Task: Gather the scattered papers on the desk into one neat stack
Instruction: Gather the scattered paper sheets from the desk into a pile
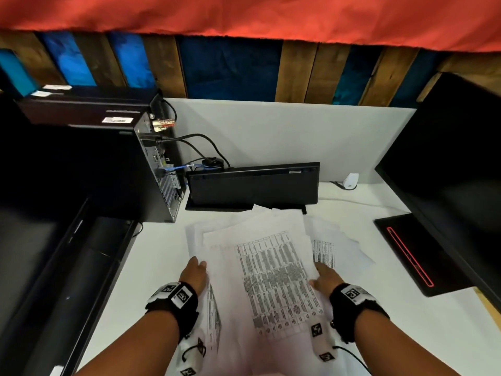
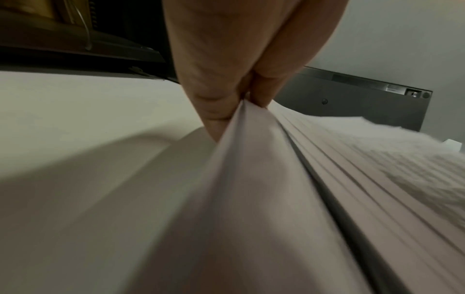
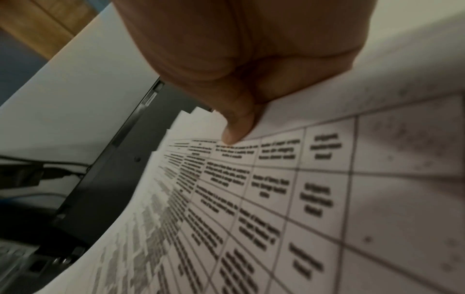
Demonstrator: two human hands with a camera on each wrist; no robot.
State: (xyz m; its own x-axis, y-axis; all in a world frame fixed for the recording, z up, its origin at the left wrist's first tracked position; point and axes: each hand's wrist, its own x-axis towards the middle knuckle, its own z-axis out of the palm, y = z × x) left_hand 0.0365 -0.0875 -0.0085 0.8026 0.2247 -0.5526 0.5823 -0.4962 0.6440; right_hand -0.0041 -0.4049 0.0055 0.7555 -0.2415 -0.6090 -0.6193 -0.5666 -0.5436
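Note:
Several white papers (image 1: 273,270) printed with tables lie in a loose, fanned pile on the white desk (image 1: 162,248). My left hand (image 1: 193,272) is at the pile's left edge; in the left wrist view its fingers (image 2: 214,95) pinch the sheets' edge (image 2: 251,139). My right hand (image 1: 324,279) is at the right edge, thumb on top. In the right wrist view the thumb (image 3: 236,127) presses on the top printed sheet (image 3: 276,189), with fingers hidden beneath. More sheets (image 1: 336,242) stick out to the right.
A black keyboard (image 1: 252,185) stands on edge right behind the pile. A black computer tower (image 1: 151,169) with cables is at the left, a monitor (image 1: 447,172) and its base (image 1: 409,253) at the right. A white partition (image 1: 284,131) closes the back.

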